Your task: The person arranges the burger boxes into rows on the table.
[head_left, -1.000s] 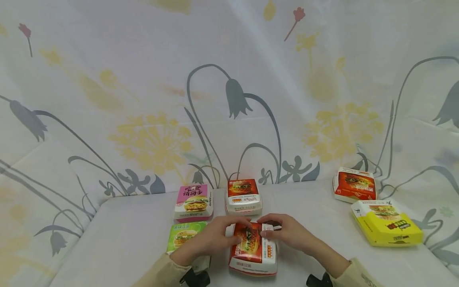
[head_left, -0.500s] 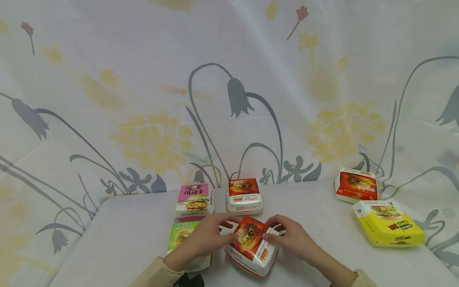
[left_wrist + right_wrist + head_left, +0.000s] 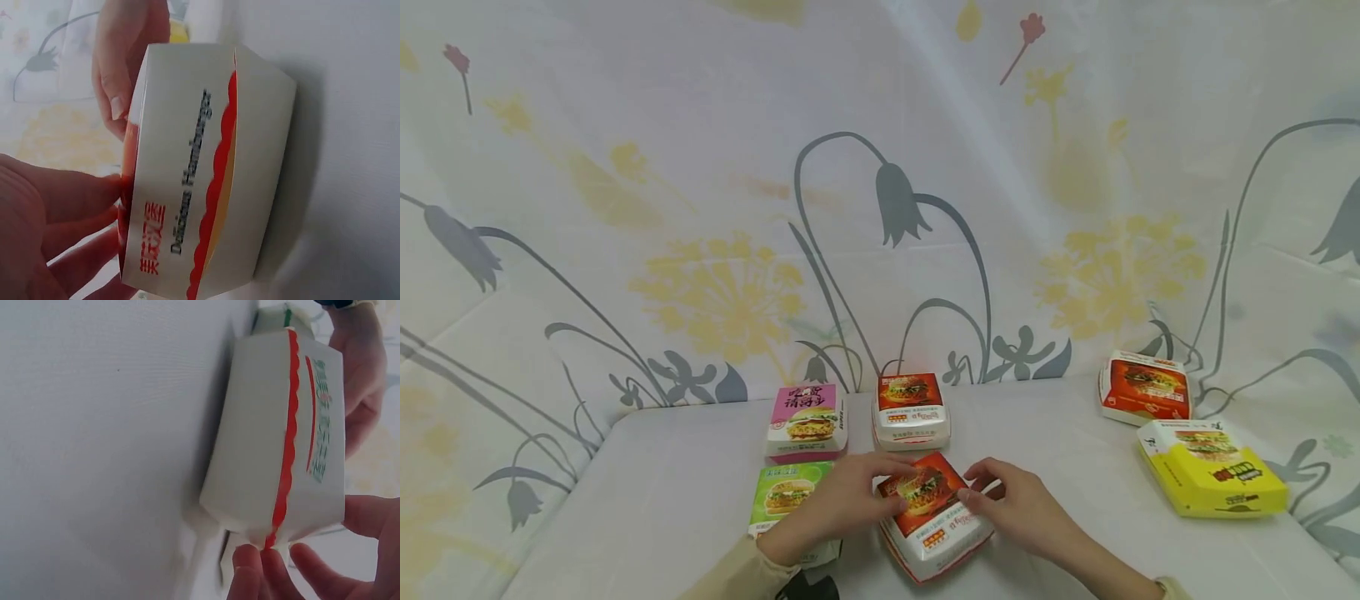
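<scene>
1. Red-and-white burger box sits cornerwise on the white tabletop, between the hands.
2. Left hand and right hand each pinch it, thumbs against its top.
3. Green box, partly hidden by the left hand; pink box and second red box just beyond.
4. Well right: yellow box before third red box.

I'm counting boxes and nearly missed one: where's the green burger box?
In the head view, the green burger box lies left of the held red burger box and just in front of the pink burger box, partly hidden by the left forearm.
</scene>
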The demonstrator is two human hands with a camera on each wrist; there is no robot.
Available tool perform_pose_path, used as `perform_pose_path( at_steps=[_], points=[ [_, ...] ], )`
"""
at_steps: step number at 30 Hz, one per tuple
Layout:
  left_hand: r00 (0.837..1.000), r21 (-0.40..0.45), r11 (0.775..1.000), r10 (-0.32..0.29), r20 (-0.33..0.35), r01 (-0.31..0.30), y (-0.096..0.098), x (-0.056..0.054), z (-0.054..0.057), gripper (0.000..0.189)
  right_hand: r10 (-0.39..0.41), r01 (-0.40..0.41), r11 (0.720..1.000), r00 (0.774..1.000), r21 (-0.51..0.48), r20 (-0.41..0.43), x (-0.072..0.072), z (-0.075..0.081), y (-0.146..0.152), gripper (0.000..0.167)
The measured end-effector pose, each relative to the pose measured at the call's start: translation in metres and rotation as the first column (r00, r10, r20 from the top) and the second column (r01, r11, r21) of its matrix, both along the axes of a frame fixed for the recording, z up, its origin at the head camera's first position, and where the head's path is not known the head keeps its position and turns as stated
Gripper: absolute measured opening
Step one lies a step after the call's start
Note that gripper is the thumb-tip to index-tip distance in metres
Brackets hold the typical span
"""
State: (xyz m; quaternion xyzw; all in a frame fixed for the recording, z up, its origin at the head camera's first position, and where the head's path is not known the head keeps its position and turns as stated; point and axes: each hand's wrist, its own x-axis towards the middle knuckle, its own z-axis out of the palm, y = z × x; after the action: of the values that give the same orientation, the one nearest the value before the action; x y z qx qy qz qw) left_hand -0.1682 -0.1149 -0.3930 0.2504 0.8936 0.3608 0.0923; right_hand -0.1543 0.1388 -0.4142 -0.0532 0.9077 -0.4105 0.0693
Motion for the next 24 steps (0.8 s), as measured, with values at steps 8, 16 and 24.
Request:
perform_pose_path(
  at_steps=[8,16,24],
  points=[
    [0.992,0.008,0.998,-0.069,0.108,0.069,0.003,-0.007,0.0,0.035,0.022,-0.023,0.997,1.0,-0.073,-0.018,-0.002,-0.001,0.007,0.039],
    [0.985,0.01,0.993,-0.118,0.127,0.117,0.004,-0.012,0.003,0.036,0.116,-0.098,0.972,0.99,-0.214,0.076,-0.003,-0.005,0.006,0.068],
    [0.984,0.021,0.994,-0.11,0.138,0.108,0.003,-0.013,0.003,0.038,0.138,-0.116,0.965,0.987,-0.234,0.08,0.0,-0.009,0.001,0.067]
  ],
)
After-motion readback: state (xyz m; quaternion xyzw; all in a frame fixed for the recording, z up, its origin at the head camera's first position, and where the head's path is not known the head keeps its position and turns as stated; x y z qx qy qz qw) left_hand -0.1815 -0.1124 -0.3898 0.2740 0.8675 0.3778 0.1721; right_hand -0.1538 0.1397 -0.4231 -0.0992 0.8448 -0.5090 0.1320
